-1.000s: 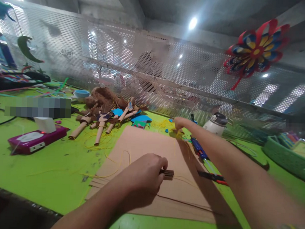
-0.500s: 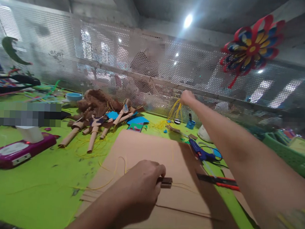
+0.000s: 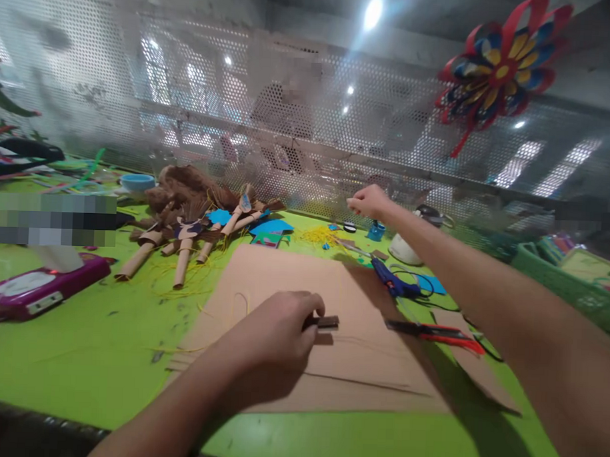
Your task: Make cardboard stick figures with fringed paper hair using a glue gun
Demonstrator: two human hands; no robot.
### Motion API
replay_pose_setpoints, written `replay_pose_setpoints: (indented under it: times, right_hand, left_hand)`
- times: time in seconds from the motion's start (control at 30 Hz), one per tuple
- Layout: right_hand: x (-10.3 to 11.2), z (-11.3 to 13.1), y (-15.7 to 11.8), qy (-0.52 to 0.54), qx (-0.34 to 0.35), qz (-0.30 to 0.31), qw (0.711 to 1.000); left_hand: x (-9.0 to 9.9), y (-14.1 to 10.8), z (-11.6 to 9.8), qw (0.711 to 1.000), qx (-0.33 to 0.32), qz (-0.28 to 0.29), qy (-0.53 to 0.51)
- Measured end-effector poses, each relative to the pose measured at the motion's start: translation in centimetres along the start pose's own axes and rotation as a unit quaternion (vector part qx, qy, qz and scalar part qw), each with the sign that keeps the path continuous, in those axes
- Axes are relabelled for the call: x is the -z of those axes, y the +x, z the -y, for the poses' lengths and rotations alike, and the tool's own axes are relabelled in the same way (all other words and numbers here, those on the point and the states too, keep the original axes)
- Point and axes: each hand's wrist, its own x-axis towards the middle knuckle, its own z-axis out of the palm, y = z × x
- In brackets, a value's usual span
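Observation:
My left hand (image 3: 286,328) is closed on a small dark brown strip (image 3: 328,322) above the brown cardboard sheets (image 3: 278,274). Thin yellow strings run over the cardboard and past my left wrist. My right hand (image 3: 370,201) is raised over the far side of the green table (image 3: 100,374), its fingertips pinched; whatever they hold is too small to make out. Below it lies a pile of yellow strings (image 3: 317,237). Red-handled scissors (image 3: 444,335) rest at the right edge of the cardboard, in front of a blue glue gun (image 3: 396,282).
Brown paper figures (image 3: 185,251) and blue paper pieces (image 3: 272,226) lie at the back left. A purple power strip (image 3: 47,289) is on the left, a green basket (image 3: 558,277) on the right. A perforated metal screen (image 3: 209,105) stands behind the table.
The looped yellow strings that hung from my right hand no longer show there. The view has tilted down slightly. My left hand keeps its hold on the brown strip.

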Motion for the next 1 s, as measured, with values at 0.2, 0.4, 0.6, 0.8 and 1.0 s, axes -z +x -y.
replay_pose_setpoints:
  times: [0.2,0.4,0.6,0.8,1.0]
  right_hand:
    - [-1.7,2.0,-12.5,0.291,0.113,0.1,0.945]
    - [-4.4,3.0,-20.1,0.356,0.08,0.165,0.916]
    - [-5.5,2.6,-21.7,0.304,0.038,0.096,0.947]
    - [-4.9,1.4,-22.2,0.358,0.028,0.084,0.93]
    - [-3.9,-1.1,-23.5,0.273,0.055,0.118,0.953]
  left_hand:
    - [0.4,0.7,0.4,1.0,-0.008,-0.016,0.006]
    - [0.4,0.9,0.2,1.0,-0.011,0.015,-0.005]
    - [0.7,1.2,0.1,0.997,-0.016,0.041,-0.067]
    - [0.7,1.4,1.1,0.996,-0.011,0.045,-0.078]
    - [0.6,1.6,1.3,0.997,-0.059,0.039,0.01]
